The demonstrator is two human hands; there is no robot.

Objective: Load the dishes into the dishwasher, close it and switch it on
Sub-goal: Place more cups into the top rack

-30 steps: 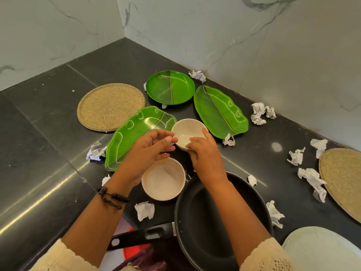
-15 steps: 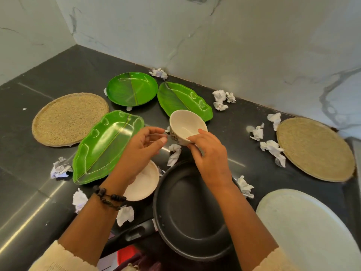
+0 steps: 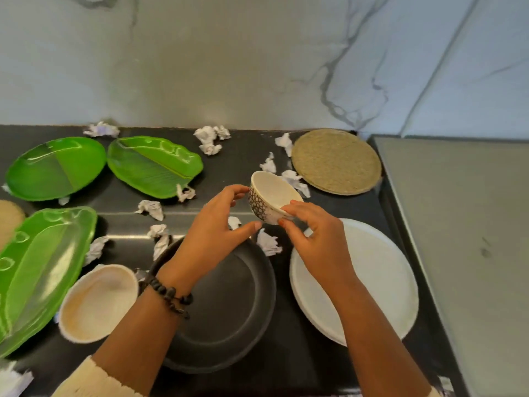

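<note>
Two hands: right hand [image 3: 315,242] pinches tilted bowl [image 3: 272,196] rim, left hand [image 3: 213,239] spread, fingertips touching bowl's side.

Home kitchen: black counter [image 3: 286,353], marble wall [image 3: 229,67], plates [image 3: 380,267], pan [image 3: 229,310].

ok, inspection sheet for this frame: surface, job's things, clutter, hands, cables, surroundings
Surface: black countertop, glossy, against the wall.
Job's things: patterned bowl lifted and tilted; second bowl on the counter; black pan; white plate; three green leaf plates. Dishwasher not in view.
Clutter: crumpled paper scraps scattered across the counter; round woven mat at the back right, another cut off at the left edge.
Hands: right hand pinches the patterned bowl's rim; left hand beside the bowl, fingers curved, contact unclear.
Cables: nothing seen.
Surroundings: marble wall; grey surface to the right.
</note>
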